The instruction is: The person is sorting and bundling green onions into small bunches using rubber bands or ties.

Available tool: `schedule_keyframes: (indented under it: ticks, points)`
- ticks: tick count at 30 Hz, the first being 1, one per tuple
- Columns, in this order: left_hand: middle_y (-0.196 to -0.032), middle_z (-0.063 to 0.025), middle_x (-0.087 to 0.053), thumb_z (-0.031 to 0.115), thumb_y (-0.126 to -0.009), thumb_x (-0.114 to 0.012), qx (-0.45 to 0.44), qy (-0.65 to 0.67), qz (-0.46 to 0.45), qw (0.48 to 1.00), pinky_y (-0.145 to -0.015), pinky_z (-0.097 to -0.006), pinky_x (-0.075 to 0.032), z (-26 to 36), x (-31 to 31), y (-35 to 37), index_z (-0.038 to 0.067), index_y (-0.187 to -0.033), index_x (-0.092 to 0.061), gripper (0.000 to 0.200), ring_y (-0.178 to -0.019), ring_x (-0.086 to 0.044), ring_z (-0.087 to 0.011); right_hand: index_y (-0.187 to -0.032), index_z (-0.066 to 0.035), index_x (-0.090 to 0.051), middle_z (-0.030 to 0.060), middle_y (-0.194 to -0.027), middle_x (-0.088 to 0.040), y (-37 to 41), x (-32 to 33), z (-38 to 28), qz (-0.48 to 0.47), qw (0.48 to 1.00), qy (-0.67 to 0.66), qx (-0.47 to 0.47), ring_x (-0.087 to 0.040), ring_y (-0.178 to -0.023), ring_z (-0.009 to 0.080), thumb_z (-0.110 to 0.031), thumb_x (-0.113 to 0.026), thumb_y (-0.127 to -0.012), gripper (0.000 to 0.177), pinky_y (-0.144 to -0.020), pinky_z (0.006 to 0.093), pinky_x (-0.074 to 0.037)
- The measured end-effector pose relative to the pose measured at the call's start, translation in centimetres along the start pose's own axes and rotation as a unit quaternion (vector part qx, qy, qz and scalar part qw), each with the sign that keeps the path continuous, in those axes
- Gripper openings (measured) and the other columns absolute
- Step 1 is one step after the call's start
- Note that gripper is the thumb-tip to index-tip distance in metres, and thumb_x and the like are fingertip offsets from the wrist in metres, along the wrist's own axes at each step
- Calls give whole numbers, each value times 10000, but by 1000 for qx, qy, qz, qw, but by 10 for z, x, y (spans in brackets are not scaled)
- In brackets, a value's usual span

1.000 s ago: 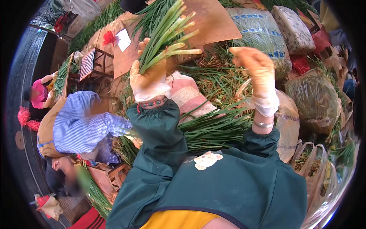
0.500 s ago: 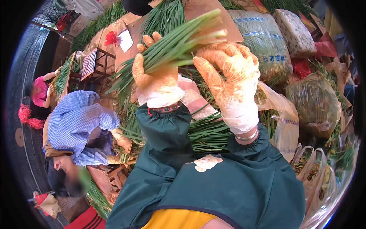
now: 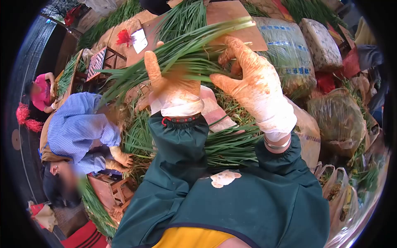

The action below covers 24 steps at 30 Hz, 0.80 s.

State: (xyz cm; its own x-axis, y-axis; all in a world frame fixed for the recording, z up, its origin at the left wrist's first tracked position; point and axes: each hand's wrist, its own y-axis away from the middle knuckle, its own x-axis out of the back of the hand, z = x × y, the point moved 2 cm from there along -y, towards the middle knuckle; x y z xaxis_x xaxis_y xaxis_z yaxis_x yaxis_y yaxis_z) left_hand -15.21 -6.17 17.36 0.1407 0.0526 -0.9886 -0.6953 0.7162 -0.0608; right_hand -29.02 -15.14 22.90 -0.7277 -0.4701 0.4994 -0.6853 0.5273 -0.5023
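A bunch of long green chives [image 3: 194,45] lies across my left hand [image 3: 175,87], gloved in stained rubber. Its thumb stands up in front of the leaves, and the other fingers are mostly hidden behind them. The pale stem ends point up and right; the leaf tips hang down to the left. My right hand [image 3: 258,84], in a similar glove, is at the stem end with fingers bent and thumb apart, close to some lower stalks. Below my hands, more chives [image 3: 231,144] lie across my lap, beside a pink and white cloth [image 3: 215,109].
At left, a co-worker in a blue checked top [image 3: 78,128] bends over chives; another person in pink [image 3: 41,93] sits farther off. A board [image 3: 237,14] bearing a chive pile [image 3: 184,20] stands ahead. Plastic-wrapped bales [image 3: 285,53] and plastic bags [image 3: 337,186] are at right.
My right hand has moved closer to the stalks, its fingertips now among the lower stems. The bunch has spread and reaches farther left. The co-worker's hands have shifted slightly.
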Motion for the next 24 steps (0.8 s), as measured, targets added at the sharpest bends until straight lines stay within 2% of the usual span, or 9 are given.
schedule_keyframes:
  ticks: [5,9,13,15,18,21,22,23,24]
  points:
    - [-1043,-114,-665,321,-913,-600,-137,-97,82,982,-885,-449,-526,-13,-8,-2,63,-1062,-608,298,-970,-635,-275,-829,-55,-685,73,-787,-652,-15,-19,-2,88,995,47,19,-633,-724,220,-137,-729,-741,128,-662,330,-490]
    - [-1052,-42,-666,227,-872,-681,-74,0,76,994,-897,-368,-514,-24,-15,1,113,-1036,-626,207,-976,-625,-181,-800,-159,-640,7,-835,-584,-10,-30,-20,93,965,201,142,-565,-846,234,-188,-699,-688,130,-674,383,-430]
    - [-1069,-34,-666,201,-891,-656,-56,12,-10,998,-938,-415,-503,-18,-4,-9,138,-996,-650,122,-1070,-599,-191,-836,-146,-659,-7,-835,-590,0,-35,-33,99,968,106,205,-568,-828,214,-162,-717,-693,156,-692,367,-443]
    - [-1059,-32,-666,190,-878,-669,-98,-19,72,992,-944,-434,-496,-12,0,-12,128,-986,-652,126,-1071,-599,-213,-846,-139,-668,-9,-828,-597,6,-23,-35,56,976,26,208,-574,-817,213,-146,-720,-699,156,-699,366,-451]
    - [-1046,-42,-666,182,-863,-673,-125,-15,57,990,-938,-436,-496,-8,1,-22,90,-996,-640,165,-1039,-608,-222,-851,-75,-678,19,-849,-645,26,15,-26,118,976,-99,150,-599,-779,203,-71,-691,-739,113,-716,333,-465]
    - [-1057,-50,-662,184,-882,-640,-121,-25,64,990,-932,-437,-497,5,13,-26,78,-1030,-624,183,-1036,-609,-229,-857,-6,-665,88,-869,-663,48,56,7,259,965,-44,-11,-589,-760,177,-43,-612,-808,82,-724,281,-459]
    - [-1107,-133,-637,228,-881,-575,-130,-12,95,987,-957,-553,-446,11,17,-31,29,-1101,-603,297,-1077,-582,-291,-850,0,-663,98,-841,-653,50,61,22,294,942,-148,-58,-581,-752,174,-51,-587,-832,93,-725,278,-454]
    - [-1107,-133,-637,228,-881,-575,-130,-11,95,987,-957,-553,-446,13,20,-29,29,-1101,-603,297,-1077,-582,-291,-843,6,-661,108,-814,-643,53,64,39,327,905,-250,-104,-573,-743,171,-60,-562,-857,119,-726,274,-450]
    - [-1103,-133,-639,219,-882,-567,-148,-41,76,985,-963,-555,-443,14,18,-28,30,-1105,-598,294,-1083,-580,-294,-848,0,-662,84,-778,-629,54,68,52,236,945,-187,-132,-565,-734,157,-80,-562,-875,131,-720,274,-445]
